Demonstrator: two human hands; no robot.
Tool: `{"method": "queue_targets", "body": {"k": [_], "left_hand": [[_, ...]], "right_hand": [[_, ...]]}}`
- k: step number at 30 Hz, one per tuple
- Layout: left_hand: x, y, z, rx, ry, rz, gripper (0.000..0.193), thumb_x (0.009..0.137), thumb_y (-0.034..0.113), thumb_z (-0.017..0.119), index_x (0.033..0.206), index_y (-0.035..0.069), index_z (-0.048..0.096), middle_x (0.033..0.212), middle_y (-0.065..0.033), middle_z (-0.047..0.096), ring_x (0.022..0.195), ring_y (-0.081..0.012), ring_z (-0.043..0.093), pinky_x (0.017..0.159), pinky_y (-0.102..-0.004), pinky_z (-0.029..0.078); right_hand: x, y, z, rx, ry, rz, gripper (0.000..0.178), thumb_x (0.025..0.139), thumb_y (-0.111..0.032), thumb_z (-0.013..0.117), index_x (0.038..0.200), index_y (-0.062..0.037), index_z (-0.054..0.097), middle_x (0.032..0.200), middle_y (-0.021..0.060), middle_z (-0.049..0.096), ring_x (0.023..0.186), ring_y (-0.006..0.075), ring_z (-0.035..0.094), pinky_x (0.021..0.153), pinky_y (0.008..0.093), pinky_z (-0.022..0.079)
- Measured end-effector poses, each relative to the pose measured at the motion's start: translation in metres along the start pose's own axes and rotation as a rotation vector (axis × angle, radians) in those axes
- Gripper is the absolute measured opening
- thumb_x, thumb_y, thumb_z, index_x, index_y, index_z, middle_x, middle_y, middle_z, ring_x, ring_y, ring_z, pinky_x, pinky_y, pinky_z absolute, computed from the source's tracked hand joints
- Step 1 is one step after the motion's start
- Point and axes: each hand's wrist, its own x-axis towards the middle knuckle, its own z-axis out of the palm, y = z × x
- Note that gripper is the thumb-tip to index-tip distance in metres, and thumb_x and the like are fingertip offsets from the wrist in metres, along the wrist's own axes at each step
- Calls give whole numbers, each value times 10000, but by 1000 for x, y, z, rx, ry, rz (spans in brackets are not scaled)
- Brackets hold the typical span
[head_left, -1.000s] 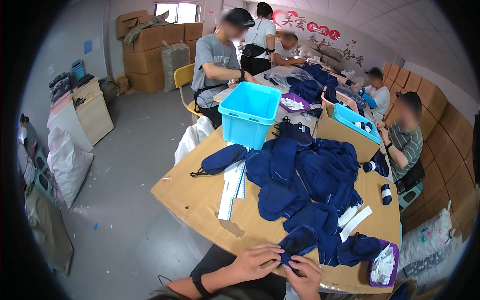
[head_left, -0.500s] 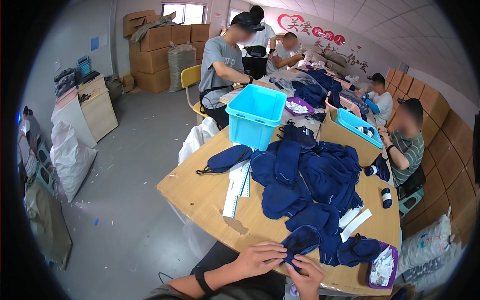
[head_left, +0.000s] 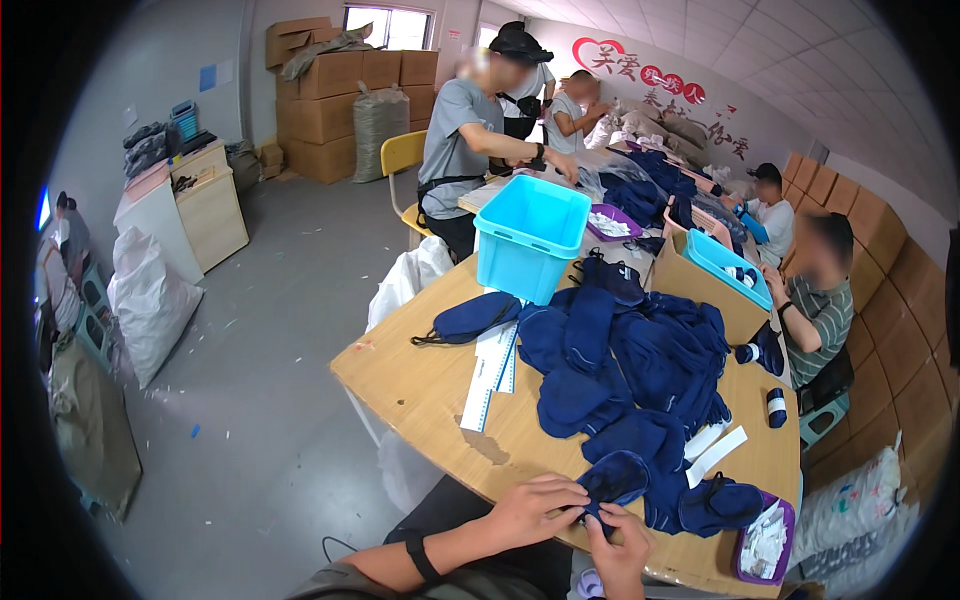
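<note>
Pale wood-grain tabletop (head_left: 395, 375) stretches away ahead of both hands, brown cardboard boxes (head_left: 325, 155) stacked far beyond its left side, and right at the near edge, here's the action! Left hand (head_left: 545, 508) comes in on a forearm slanting up from the lower edge, black band (head_left: 422, 557) round the wrist, back of the hand up, fingers bent and pressed together. Right hand (head_left: 620, 545) sits just beside it, slightly nearer the body, forearm almost upright, fingers curled in to meet the left. Both are narrow, pinching the near end of a dark navy oval cloth piece (head_left: 614, 478), which lies open just past the fingertips! Beyond it, a heap of dark navy cloth pieces (head_left: 655, 350) sprawls away; right of the right hand, a purple plastic basket (head_left: 789, 528) brims with small white slips (head_left: 762, 545). Straight out past the left hand lie white paper strips with blue print (head_left: 483, 390), then a turquoise plastic bin (head_left: 528, 265), and well beyond, a co-worker in a grey shirt (head_left: 450, 160) leans over the table, arms forward!
</note>
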Motion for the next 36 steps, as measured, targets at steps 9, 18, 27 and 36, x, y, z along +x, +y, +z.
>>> {"method": "queue_targets", "body": {"k": [9,18,27,36], "left_hand": [[4,1,2,-9,-32,-58,175,846,99,740,1013,51,721,1018,-95,724,972,-285,682,800,-363,564],[2,0,2,-44,-27,-36,176,850,86,724,1010,18,701,1025,-114,715,979,-308,676,818,-390,562],[6,0,6,-48,-35,-69,182,868,127,702,1004,7,699,1002,-141,705,965,-321,664,820,-399,553],[15,3,7,-87,-62,-207,180,860,139,663,959,2,725,953,-144,725,954,-333,652,823,-416,538]], "right_hand": [[5,-3,-3,-96,-77,-18,206,766,4,776,878,5,603,942,189,722,827,317,716,761,365,555],[19,-18,-11,-143,-212,5,239,784,-34,778,891,-8,565,994,176,720,832,329,699,729,370,537],[20,-7,-9,-221,-258,-90,182,861,-49,699,917,-23,528,974,166,714,832,380,676,683,431,509],[23,-4,-5,-376,-258,-75,144,896,-50,654,907,-28,513,893,169,696,784,402,655,664,462,497]]}}
